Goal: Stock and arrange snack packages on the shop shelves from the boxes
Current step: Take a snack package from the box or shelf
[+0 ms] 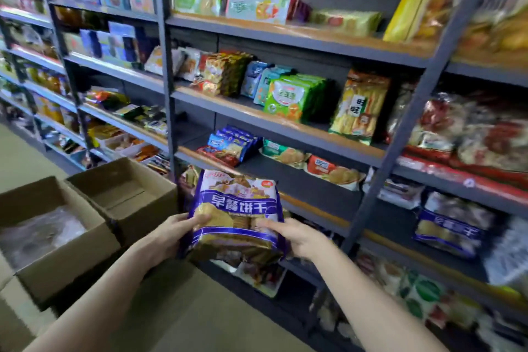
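Head view, purple-and-white biscuit bag (235,216), glossy, upright, both hands (174,233) gripping its lower sides

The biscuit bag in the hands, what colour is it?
Purple biscuit bag with white lettering, seen in the head view.

The biscuit bag (235,213) is deep purple with a white top panel, white lettering on a purple band and golden-brown biscuits printed across its lower half (a small red badge sits in its upper corner). A matching purple-and-white bag (450,230) lies on the shelf to the right. The shelving frame (164,46) is dark grey, its boards edged in orange-brown. Bright green packets (288,98) with an orange-and-white label stand mid-shelf, beside a yellow-and-orange packet (360,106) with black characters on white. Blue packets (233,141) sit one shelf lower. The cardboard boxes (125,194) are plain brown.
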The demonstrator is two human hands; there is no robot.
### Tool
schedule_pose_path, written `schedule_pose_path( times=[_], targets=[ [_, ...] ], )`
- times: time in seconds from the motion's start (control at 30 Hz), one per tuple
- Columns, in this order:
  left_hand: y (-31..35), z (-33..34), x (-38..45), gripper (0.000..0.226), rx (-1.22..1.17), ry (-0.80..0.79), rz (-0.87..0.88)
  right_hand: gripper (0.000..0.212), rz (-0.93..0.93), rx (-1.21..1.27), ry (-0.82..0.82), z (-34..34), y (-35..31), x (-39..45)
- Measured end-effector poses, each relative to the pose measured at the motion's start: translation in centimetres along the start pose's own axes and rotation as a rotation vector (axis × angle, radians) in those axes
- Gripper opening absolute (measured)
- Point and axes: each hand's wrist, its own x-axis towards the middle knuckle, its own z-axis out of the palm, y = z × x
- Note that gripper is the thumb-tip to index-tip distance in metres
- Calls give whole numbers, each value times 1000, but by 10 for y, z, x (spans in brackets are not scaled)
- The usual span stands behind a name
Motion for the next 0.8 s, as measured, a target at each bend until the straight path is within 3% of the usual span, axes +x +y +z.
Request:
schedule_pose_path(
  times=[0.07,0.13,0.2,0.3,0.33,0.43,0.5,0.63,0.8],
  targets=[
    [7,33,15,48,87,-68,-7,70,21,43,46,-36,8,-11],
    [10,60,34,36,107,-126,-20,36,30,82,79,-67,14,-17],
    [9,91,56,33,226,-165,-17,24,14,124,156,-98,17,-19],
    [8,144,92,14,353,-155,39,49,-37,52,329,-152,21,-18],
    [6,163,105,9,377,-138,59,48,-45,37,371,-170,23,-20],
    [-4,229,131,18,411,-196,51,32,-57,68,486,-227,45,-39],
    [-19,281,142,39,414,-346,-5,35,-64,116,543,-266,69,-60],
    [-55,394,176,24,445,-528,-26,40,-86,160,666,-346,116,-99],
    [-81,505,213,43,424,-542,80,58,-167,200,918,-431,146,-101]
  ],
)
